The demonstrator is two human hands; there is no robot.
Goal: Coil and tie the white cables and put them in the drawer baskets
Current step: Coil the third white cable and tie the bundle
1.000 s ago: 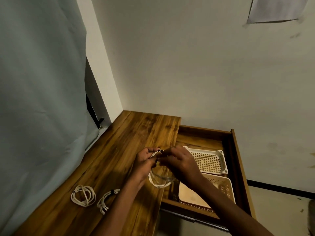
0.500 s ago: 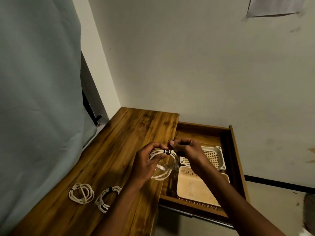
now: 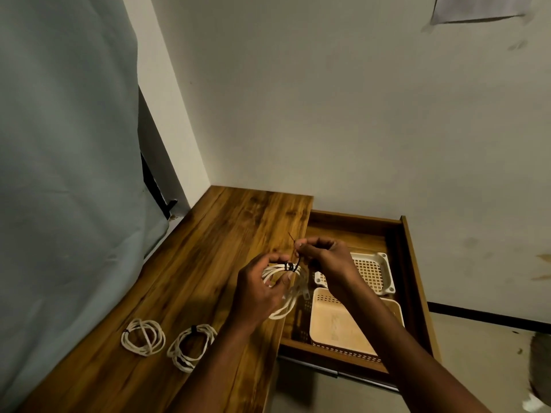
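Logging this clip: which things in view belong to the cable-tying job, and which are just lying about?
Job:
- coil held by the left hand
- black tie pinched by the right hand
- two tied coils on the desk
- two baskets in the drawer

Lying about:
- curtain
- paper on the wall

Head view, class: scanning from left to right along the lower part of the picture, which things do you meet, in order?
Grey curtain → first tied cable coil → second tied cable coil → left hand holding a third coil → near basket in the open drawer.
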